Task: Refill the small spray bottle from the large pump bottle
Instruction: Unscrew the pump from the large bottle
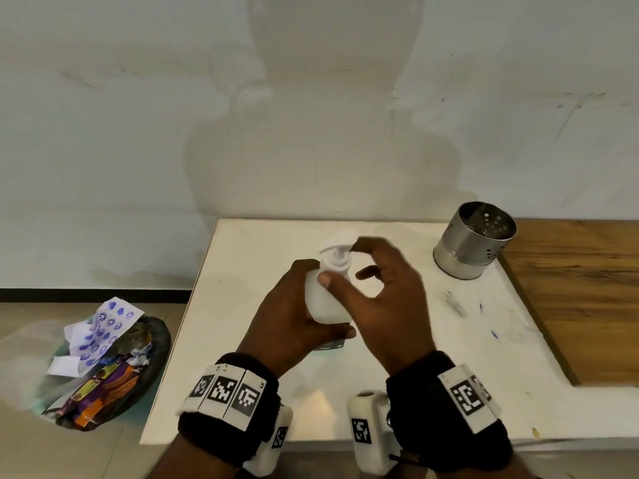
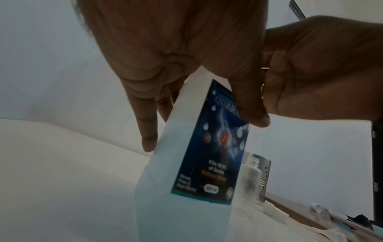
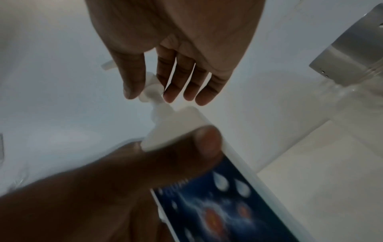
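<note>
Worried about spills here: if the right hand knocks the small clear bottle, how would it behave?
The small clear bottle looks empty, narrow and tall, so probably light and easy to tip. Its neck is uncapped, so little would spill. If rigid, it may roll toward the steel holder.

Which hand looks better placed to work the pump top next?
The right hand: its fingertips are already at the pump head, apparently free. The left hand is busy gripping the pump bottle, steadying it.

Dim, soft light from behind throws a shadow [image 1: 321, 133] on the wall [image 1: 103, 98]. Wrist views are blurred, edges warped.
</note>
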